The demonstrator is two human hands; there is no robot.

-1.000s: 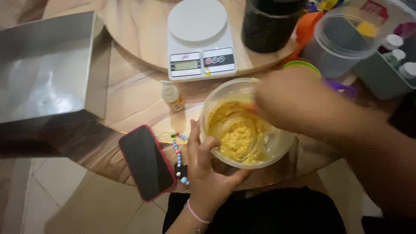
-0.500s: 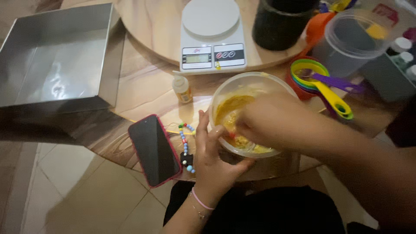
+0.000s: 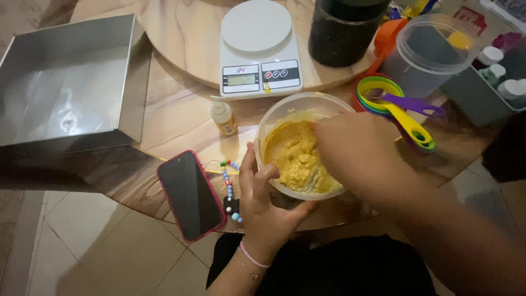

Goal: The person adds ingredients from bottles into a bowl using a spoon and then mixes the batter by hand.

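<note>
The left hand (image 3: 263,203) sits at lower centre of the frame, its fingers spread and cupped around the near wall of a clear plastic bowl (image 3: 304,109), thumb pressed on the rim. The bowl stands at the centre, on the near edge of the marble table (image 3: 175,118), and holds thick yellow batter (image 3: 296,156). The right hand (image 3: 356,151) reaches in over the bowl from the right; it is blurred, and whether its fingers are closed on anything cannot be told.

Just left of the bowl stands a small bottle (image 3: 223,118) with a white cap and an orange label. A red-cased phone (image 3: 192,194) lies at lower left, a beaded strap (image 3: 230,183) beside it. A white kitchen scale (image 3: 257,49) sits at top centre, a square metal pan (image 3: 66,87) at upper left, and stacked coloured measuring cups (image 3: 397,104) to the right of the bowl.
</note>
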